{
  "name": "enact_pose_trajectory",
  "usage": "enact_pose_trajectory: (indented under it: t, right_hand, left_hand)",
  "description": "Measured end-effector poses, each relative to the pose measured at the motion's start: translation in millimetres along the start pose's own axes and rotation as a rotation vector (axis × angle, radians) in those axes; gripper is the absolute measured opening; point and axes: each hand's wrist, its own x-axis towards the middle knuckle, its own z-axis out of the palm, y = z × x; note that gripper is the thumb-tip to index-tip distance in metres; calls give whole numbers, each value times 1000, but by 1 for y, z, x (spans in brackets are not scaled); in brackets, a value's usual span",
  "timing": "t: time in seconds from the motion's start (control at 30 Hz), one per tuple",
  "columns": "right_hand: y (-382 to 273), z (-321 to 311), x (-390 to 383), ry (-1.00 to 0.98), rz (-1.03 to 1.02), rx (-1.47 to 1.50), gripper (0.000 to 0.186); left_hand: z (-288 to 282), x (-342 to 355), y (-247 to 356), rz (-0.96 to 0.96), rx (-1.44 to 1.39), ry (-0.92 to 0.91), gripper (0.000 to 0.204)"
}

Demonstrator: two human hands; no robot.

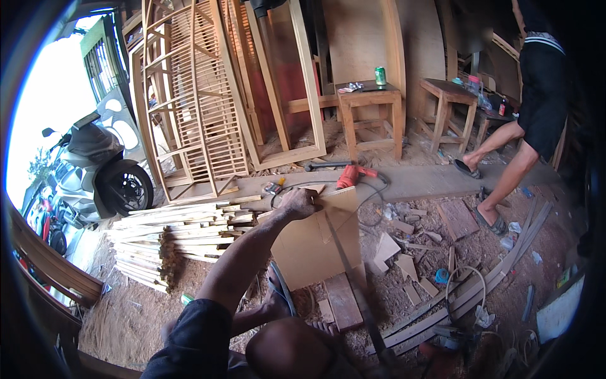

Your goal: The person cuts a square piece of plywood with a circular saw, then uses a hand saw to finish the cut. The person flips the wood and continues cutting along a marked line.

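My left hand point(298, 203) is closed on the upper left corner of a flat tan board point(309, 249), which stands tilted in front of my legs. A long, narrow grey strip point(348, 268), like a saw blade seen nearly edge-on, crosses the board from its upper part down to the lower edge of the view. My right hand does not show. Under the board's lower edge lies a reddish-brown wooden block point(343, 302), beside my sandalled foot point(281, 287).
Bundled wooden sticks point(170, 240) lie left. Beyond the board rests a red power tool point(353, 176) with its cord. Curved wooden strips point(442, 309) and offcuts cover the sawdust at right. Wooden frames point(202, 95), stools point(372, 101) and a motorcycle point(95, 170) stand behind; another person point(536, 95) is at right.
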Motion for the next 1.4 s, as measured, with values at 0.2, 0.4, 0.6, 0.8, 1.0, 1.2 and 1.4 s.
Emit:
enact_pose_trajectory:
  t: [0.2,0.4,0.6,0.8,1.0,1.2,1.4]
  right_hand:
    - [1,-5,-6,-6,21,-30,22]
    - [-3,-3,-11,-14,43,-35,22]
    - [-6,-1,-16,-6,64,-32,22]
    - [-7,0,-16,-4,77,-34,22]
    - [-5,0,-15,-1,88,-40,22]
    - [-4,6,-13,-6,91,-45,23]
    - [-5,9,-11,-13,95,-53,24]
  left_hand:
    - [8,6,-10,86,-1,87,45]
    - [11,9,-14,112,19,100,45]
    - [10,9,-12,63,-8,97,46]
    - [5,7,-6,30,-15,82,46]
    - [4,6,-6,9,-15,74,46]
    - [5,9,-8,5,-3,79,47]
    - [8,10,-13,43,-35,87,45]
